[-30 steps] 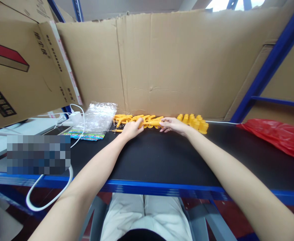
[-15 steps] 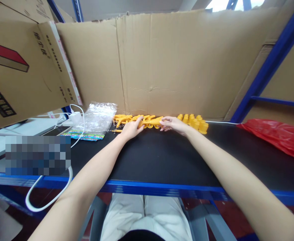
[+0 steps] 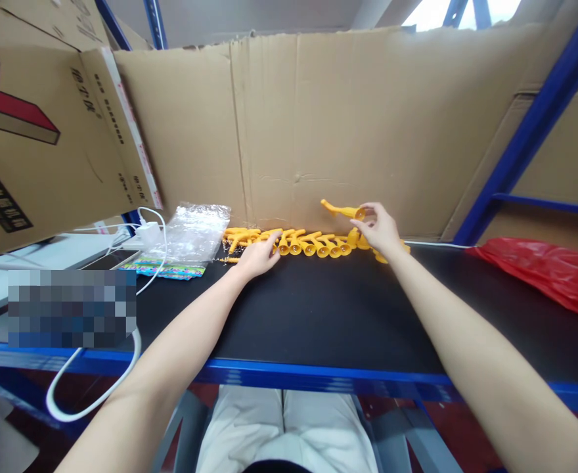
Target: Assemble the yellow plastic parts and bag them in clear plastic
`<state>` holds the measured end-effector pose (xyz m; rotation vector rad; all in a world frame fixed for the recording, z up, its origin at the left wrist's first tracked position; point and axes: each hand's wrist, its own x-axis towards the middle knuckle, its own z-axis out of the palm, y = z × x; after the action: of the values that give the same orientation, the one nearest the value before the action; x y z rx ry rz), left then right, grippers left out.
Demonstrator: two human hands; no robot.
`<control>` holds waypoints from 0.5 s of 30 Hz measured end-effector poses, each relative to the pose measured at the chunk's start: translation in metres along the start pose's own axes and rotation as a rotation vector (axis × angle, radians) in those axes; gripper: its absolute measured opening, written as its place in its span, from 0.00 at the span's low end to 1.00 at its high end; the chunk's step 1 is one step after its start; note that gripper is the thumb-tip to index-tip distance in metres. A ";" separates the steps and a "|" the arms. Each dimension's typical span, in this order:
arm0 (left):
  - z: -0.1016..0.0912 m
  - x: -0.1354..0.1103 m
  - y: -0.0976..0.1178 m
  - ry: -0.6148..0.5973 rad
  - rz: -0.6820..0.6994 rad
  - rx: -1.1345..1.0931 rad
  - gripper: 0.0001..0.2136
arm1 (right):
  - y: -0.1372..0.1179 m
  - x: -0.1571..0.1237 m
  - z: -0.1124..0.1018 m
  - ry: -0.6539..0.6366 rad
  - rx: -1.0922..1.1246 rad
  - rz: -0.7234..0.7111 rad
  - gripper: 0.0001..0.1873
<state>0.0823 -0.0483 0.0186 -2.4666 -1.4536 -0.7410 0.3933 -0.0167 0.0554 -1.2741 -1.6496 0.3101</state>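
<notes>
Raised above the row, a yellow horn-shaped plastic piece [image 3: 342,209] hangs in my right hand [image 3: 380,227], which pinches it at its flared cup end. Its narrow stem points left. My left hand [image 3: 258,257] rests at the left part of the row, thumb and forefinger apart, touching the yellow pieces there. Several more yellow horns [image 3: 322,249] lie side by side on the black tabletop, cups facing me. Some at the right end are partly hidden behind my right hand. More yellow pieces [image 3: 240,234] lie in a loose heap left of my left hand.
Clear plastic bags [image 3: 195,226] lie at the left, near a white charger [image 3: 148,231] with cables. A red plastic bag [image 3: 540,269] is at the right. A tall cardboard sheet [image 3: 318,125] stands behind the row. The blue table edge [image 3: 318,381] runs in front.
My right hand has moved right and up, lifting a yellow horn off the row. Cups of the middle horns now show. My left hand has stayed almost in place.
</notes>
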 end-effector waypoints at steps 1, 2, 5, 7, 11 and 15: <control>0.000 0.000 0.000 -0.003 0.001 0.004 0.23 | 0.003 -0.002 -0.001 0.030 -0.142 -0.081 0.23; 0.000 0.000 0.001 -0.006 0.001 0.008 0.23 | 0.006 -0.004 0.000 0.046 -0.280 -0.157 0.21; -0.001 0.000 0.001 -0.016 -0.009 0.016 0.21 | 0.012 -0.012 0.006 -0.029 -0.613 -0.291 0.18; -0.001 0.000 0.001 -0.019 -0.016 0.019 0.20 | 0.012 -0.017 0.013 -0.081 -0.761 -0.308 0.18; -0.001 0.000 0.001 -0.016 -0.015 0.020 0.19 | 0.009 -0.023 0.022 -0.108 -0.911 -0.305 0.17; 0.000 0.000 0.000 -0.016 -0.010 0.017 0.19 | 0.011 -0.023 0.025 -0.127 -0.949 -0.293 0.16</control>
<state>0.0822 -0.0483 0.0190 -2.4601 -1.4720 -0.7097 0.3785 -0.0226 0.0234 -1.6537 -2.1551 -0.6668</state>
